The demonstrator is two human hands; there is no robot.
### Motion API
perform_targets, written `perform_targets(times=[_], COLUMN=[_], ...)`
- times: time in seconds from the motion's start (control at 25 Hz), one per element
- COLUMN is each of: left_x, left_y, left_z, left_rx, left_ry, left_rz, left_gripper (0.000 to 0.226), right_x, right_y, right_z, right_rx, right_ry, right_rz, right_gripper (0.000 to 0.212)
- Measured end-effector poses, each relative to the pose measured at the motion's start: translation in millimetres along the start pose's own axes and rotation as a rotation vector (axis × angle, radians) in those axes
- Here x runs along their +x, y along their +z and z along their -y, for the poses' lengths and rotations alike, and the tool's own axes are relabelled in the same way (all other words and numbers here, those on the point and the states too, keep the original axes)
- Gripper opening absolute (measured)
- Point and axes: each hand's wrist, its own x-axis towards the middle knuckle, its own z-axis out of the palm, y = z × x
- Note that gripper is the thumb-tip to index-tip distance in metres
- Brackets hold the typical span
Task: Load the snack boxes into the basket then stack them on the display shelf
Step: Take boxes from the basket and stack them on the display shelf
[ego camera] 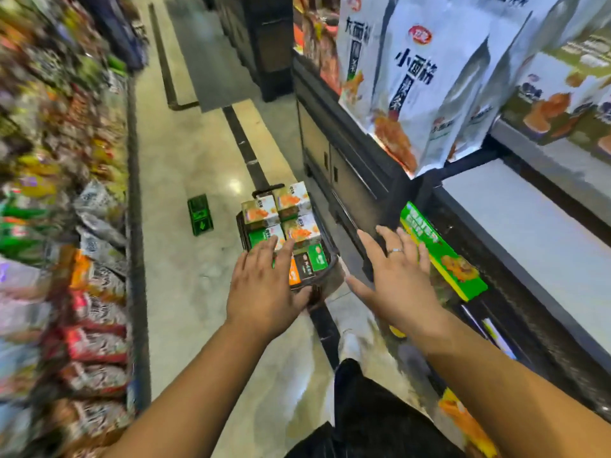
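A dark basket (325, 269) stands on the aisle floor, filled with several green, orange and white snack boxes (292, 213). My left hand (264, 289) hovers over its near end with straight, spread fingers and holds nothing. My right hand (396, 279), a ring on one finger, is spread open to the right of the basket, in front of a green snack box (446, 256) that lies tilted on the edge of the low display shelf (529, 233). I cannot tell if the fingers touch that box.
A small green box (199, 214) lies on the floor left of the basket. Packed snack shelves line the left side. White snack bags (426, 84) stand on the upper right shelf. Orange packs (469, 424) sit low on the right. My dark trouser leg (363, 408) is below.
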Motion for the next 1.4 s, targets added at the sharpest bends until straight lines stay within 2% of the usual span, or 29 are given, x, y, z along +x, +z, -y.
perform_targets(times=[0.12,0.28,0.48,0.76,0.96,1.16,1.4], left_x=[39.3,104.5,180.7,264.9,347.6,435.5,511.3], left_y=[14.4,26.2,29.5,40.6,69.6,109.9,203.6], left_z=[32.8,63.4,92.1,148.8,213.6,278.8,327.4], left_rx=[0.016,0.003,-0.04,-0.049,-0.072,-0.096,-0.101], left_ry=[-0.082,-0.174,-0.258,-0.254,-0.162,-0.002,0.1], left_rz=[-0.008,0.06,0.066,0.086,0.221,0.374,0.515], left_gripper=[0.086,0.085,0.085,0.084,0.087,0.09,0.094], right_x=[61.8,148.3,252.2,347.6,414.1,469.8,517.3], right_y=[23.8,43.4,52.9,81.1,128.1,175.6,261.0], right_z=[16.2,24.2,29.4,62.9,91.7,118.3,125.5], right_rx=[0.055,0.044,0.034,0.06,0.083,0.156,0.276], right_ry=[-0.045,-0.087,-0.187,-0.16,0.019,0.289,0.502], right_rz=[0.092,0.202,0.256,0.342,0.397,0.448,0.428], right_gripper=[0.082,0.081,0.08,0.08,0.087,0.091,0.086])
